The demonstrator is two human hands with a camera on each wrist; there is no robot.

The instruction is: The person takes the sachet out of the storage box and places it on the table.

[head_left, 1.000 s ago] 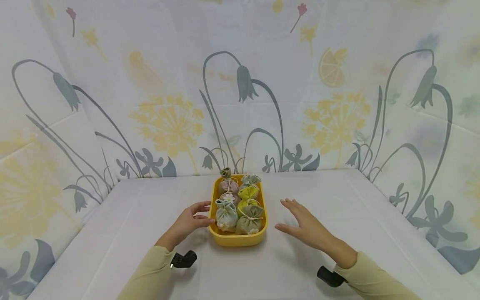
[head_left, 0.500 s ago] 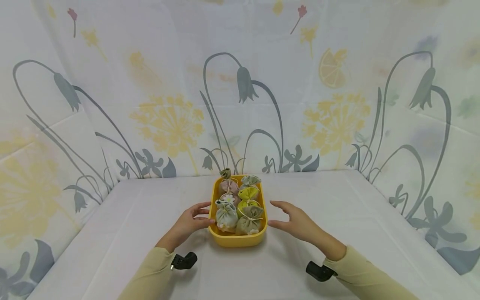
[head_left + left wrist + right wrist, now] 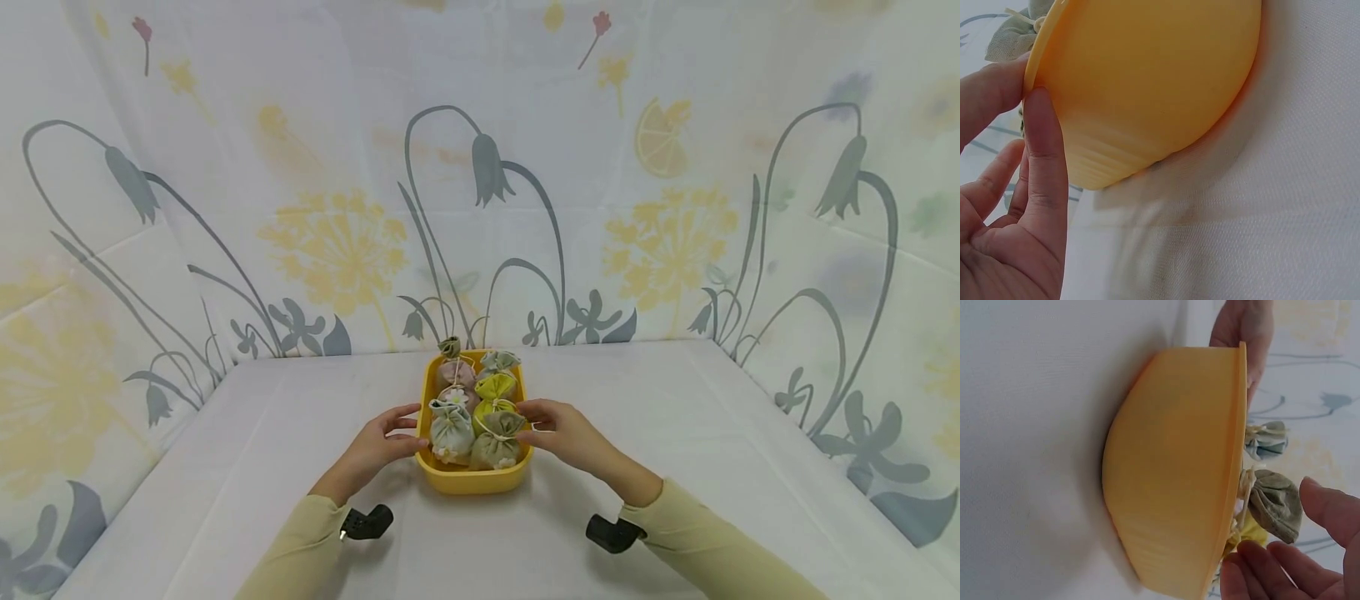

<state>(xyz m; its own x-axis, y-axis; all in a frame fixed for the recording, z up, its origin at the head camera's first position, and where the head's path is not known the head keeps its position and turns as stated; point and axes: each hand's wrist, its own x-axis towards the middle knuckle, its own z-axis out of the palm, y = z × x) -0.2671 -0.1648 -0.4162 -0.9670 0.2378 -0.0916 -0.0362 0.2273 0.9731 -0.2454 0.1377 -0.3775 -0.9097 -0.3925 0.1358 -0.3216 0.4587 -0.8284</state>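
The left hand (image 3: pixel 377 440) pinches the rim of the tub (image 3: pixel 475 483): at close range, one digit (image 3: pixel 1044 144) lies flat on the outer wall and another meets it across the rim. Its remaining fingers are spread apart, clear of the wall.

The right hand (image 3: pixel 568 437) has thumb and fingers well apart, holding nothing. Its fingertips reach over the opposite rim, and the top of the khaki bag (image 3: pixel 492 454) stands in the gap between thumb and fingers. The thumb tip is just beside that cloth; the fingers are close to the lime bag (image 3: pixel 493 392), though whether they touch it I cannot tell.

The tub is yellow and stands on the table (image 3: pixel 300 433), between the two hands, with the cloth bags packed inside. The khaki bag sits in the near right corner, with the lime bag behind it and a grey-green bag (image 3: pixel 500 361) behind that. On the left, the pale bag (image 3: pixel 451 435) is nearest, then a white flower (image 3: pixel 457 397) and the pink bag (image 3: pixel 456 374). A dark olive gathered top (image 3: pixel 450 347) sticks up at the far left corner.

A black camera (image 3: pixel 367 522) hangs at each wrist, below cream sleeves (image 3: pixel 296 550). Behind the table rises a white backdrop (image 3: pixel 525 100) printed with grey bellflowers and yellow blooms.
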